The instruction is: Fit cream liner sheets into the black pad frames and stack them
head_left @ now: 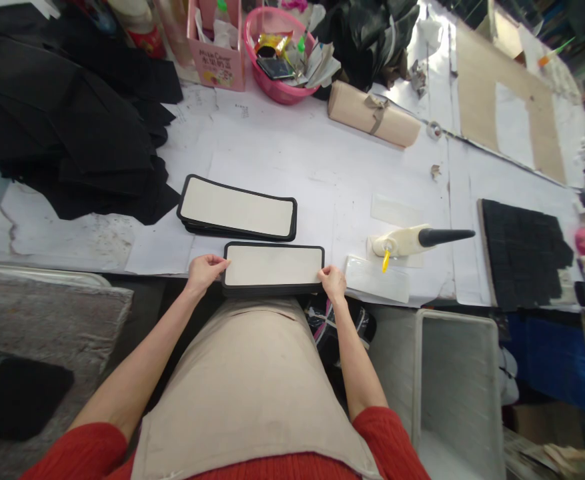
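Observation:
A stack of black-edged rectangular panels (pixel 274 265) lies at the table's front edge, the top one showing a pale cream face. My left hand (pixel 206 272) pinches the left end of the top panel between thumb and fingers. At the opposite end, my right hand (pixel 333 281) grips the panel's right edge in the same way. Just behind lies a second, slightly skewed pile of similar panels (pixel 237 207). To the right of my right hand stands a cream glue bottle (pixel 397 243) with a long black nozzle and a yellow tip on its side.
Black fabric pieces (pixel 72 120) are heaped at the left. A pink box (pixel 217 53), a pink basket (pixel 282 90) of odds and ends and a tied beige roll (pixel 372 117) line the back. Black strips (pixel 525 253) lie right; a grey bin (pixel 457 387) stands below.

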Demonstrator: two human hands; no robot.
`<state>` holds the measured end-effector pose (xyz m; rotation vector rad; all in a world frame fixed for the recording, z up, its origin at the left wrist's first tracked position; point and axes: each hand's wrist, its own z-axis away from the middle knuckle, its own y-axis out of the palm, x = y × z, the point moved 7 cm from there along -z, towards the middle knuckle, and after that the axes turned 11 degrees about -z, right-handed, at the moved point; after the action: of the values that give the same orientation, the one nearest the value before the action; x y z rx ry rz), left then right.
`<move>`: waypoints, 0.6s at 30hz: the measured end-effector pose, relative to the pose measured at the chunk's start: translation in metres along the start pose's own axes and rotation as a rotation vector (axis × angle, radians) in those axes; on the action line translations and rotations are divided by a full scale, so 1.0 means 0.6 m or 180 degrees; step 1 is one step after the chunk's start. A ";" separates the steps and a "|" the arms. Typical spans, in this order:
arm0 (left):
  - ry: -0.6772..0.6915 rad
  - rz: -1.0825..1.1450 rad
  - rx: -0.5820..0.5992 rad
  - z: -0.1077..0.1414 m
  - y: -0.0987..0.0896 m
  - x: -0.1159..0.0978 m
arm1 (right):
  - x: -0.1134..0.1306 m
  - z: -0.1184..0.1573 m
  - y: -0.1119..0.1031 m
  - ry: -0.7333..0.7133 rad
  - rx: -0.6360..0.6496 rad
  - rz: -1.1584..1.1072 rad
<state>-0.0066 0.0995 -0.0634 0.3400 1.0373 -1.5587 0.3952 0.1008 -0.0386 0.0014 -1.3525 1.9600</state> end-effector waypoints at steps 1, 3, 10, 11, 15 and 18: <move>-0.0004 0.0008 0.0002 0.000 0.000 0.000 | 0.000 0.001 0.000 -0.0006 -0.0006 -0.0011; -0.0002 0.0012 0.0004 0.001 0.000 0.000 | -0.001 0.002 0.000 -0.0010 -0.0026 -0.0026; -0.0027 -0.0022 -0.0002 -0.003 0.003 0.005 | -0.003 0.000 0.001 0.0024 -0.0015 -0.0037; -0.0033 -0.0021 -0.0011 -0.004 0.003 0.006 | -0.003 0.000 0.002 0.0030 -0.0011 -0.0035; -0.0032 -0.0003 -0.0030 -0.003 0.003 0.005 | -0.002 0.000 0.000 0.0032 -0.0042 -0.0068; -0.0055 0.0036 -0.0005 0.000 0.002 0.001 | -0.003 0.001 0.000 0.0028 -0.0057 -0.0107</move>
<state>-0.0054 0.0994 -0.0643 0.3304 1.0214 -1.5482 0.3963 0.0996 -0.0392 0.0070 -1.3558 1.9179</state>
